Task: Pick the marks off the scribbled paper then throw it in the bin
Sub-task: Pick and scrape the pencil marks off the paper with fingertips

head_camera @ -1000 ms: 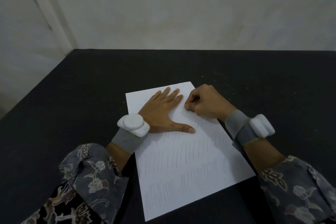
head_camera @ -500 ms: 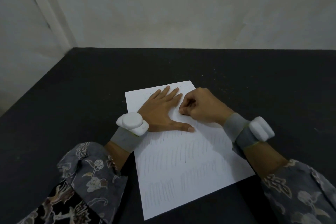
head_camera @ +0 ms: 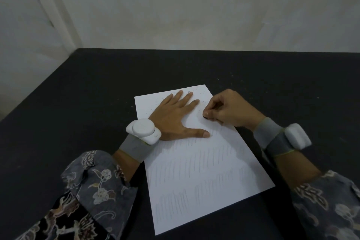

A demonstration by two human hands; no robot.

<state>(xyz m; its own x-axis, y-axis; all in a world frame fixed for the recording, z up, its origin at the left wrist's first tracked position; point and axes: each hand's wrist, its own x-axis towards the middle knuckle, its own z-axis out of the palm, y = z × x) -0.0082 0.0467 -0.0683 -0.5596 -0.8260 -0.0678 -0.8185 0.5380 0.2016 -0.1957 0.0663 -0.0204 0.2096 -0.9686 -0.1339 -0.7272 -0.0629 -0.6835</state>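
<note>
A white sheet of paper (head_camera: pixel 204 171) with rows of faint pencil strokes lies on the black table (head_camera: pixel 78 113). My left hand (head_camera: pixel 175 117) rests flat on the sheet's upper part, fingers spread and thumb out. My right hand (head_camera: pixel 228 111) is curled at the sheet's right edge and pinches a small dark eraser (head_camera: pixel 205 116) against the paper. Dark crumbs (head_camera: pixel 194 91) dot the paper's top area, where the strokes are gone. No bin is in view.
The table meets a pale wall (head_camera: pixel 194 15) at the back. Its left edge (head_camera: pixel 39 91) runs diagonally toward me. Both wrists carry grey bands with white devices.
My right hand has slid back and forth over the paper's upper right, ending a little lower and more open around the eraser. The left hand has stayed flat in place.
</note>
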